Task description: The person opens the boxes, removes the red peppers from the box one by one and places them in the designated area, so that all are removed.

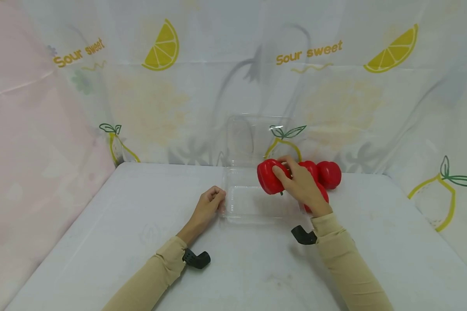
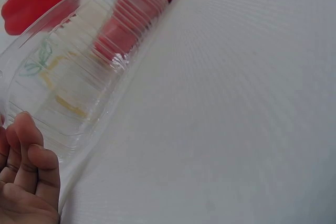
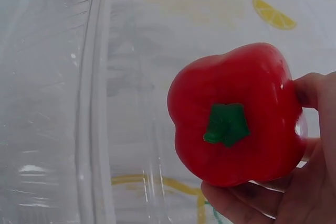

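Note:
A clear plastic clamshell box (image 1: 253, 214) lies on the table, its lid (image 1: 239, 138) raised at the back. At the box's left edge, my left hand (image 1: 209, 205) grips the rim with curled fingers; these fingers (image 2: 31, 150) show against the plastic in the left wrist view. My right hand (image 1: 301, 183) holds a red bell pepper (image 1: 270, 177) above the right part of the box. Its green stem (image 3: 228, 124) faces the right wrist camera, and the thumb and fingers spread round its side. More red bell peppers (image 1: 329, 175) rest right of the box, partly hidden by the right hand.
A white cloth covers the table (image 1: 113, 224). Behind it hangs a pale curtain (image 1: 202, 95) with lemon prints, close to the raised lid. A black wrist camera (image 1: 196, 260) is strapped to the left sleeve, another camera (image 1: 303, 236) to the right.

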{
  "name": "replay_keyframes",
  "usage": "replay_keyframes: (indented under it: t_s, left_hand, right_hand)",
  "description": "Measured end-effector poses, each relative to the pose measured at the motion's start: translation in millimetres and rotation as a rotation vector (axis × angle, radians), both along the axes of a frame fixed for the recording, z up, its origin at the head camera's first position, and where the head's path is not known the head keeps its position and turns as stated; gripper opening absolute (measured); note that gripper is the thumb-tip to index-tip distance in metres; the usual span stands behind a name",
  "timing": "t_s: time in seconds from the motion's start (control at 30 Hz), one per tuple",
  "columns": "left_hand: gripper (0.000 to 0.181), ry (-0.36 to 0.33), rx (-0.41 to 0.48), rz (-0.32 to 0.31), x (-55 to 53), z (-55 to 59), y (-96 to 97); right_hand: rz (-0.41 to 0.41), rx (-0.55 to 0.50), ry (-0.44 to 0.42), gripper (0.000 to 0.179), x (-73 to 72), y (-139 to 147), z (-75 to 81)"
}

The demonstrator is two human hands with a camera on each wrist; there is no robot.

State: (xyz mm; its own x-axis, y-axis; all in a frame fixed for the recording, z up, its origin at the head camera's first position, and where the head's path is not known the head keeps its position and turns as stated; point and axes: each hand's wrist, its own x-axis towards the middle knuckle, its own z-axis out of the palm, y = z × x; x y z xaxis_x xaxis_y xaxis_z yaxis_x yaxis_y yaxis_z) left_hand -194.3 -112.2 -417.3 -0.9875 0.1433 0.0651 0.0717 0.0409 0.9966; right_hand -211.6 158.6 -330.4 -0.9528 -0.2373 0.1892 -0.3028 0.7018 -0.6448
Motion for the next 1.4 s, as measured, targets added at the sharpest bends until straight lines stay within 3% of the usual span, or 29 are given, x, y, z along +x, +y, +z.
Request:
replay_keyframes:
  t_s: [0.17, 0.43, 0.73, 1.4]
  left_hand:
    - [0.021, 0.027, 0.001, 0.030, -10.4, -18.8, 0.0]
    - [0.018, 0.023, -0.012, 0.057, -8.6, -17.4, 0.8]
    - [0.018, 0.028, -0.034, 0.064, -9.6, -16.0, -0.5]
    - [0.018, 0.041, -0.031, 0.071, -9.4, -17.1, 2.8]
  right_hand:
    - [-0.022, 0.000, -0.009, 0.054, -1.4, 7.9, 0.8]
    - [-0.057, 0.019, -0.031, 0.053, -0.3, 18.7, 7.6]
    - [-0.042, 0.018, -0.007, 0.053, -0.2, 31.0, 12.1]
    - [-0.084, 0.032, -0.094, 0.055, 2.4, 61.8, 19.1]
